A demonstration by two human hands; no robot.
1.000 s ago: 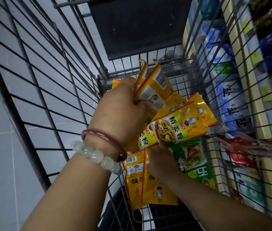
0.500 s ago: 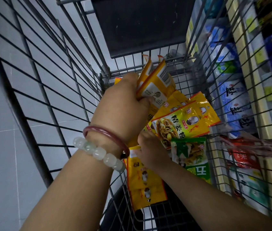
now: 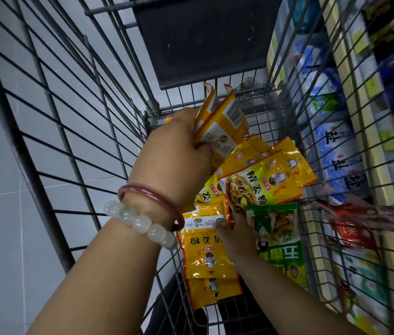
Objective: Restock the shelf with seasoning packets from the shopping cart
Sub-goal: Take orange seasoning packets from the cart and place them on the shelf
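Left hand point(image 3: 174, 151) w/ packets point(image 3: 220, 124), mid-cart point(image 3: 75, 131)

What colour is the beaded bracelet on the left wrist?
Pale milky green-white beaded bracelet, seen in the head view.

right fingers: I can't see them, tucked under the yellow packets point(image 3: 261, 187)
shelf point(image 3: 369, 146): blurred, cut at the right edge
left hand point(image 3: 176, 151): fingertips hidden behind its packets

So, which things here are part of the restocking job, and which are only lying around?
Job: left hand gripping yellow packets; right hand at the loose yellow packets; shopping cart; shelf.
Around: green packet; salt bags; bracelets.
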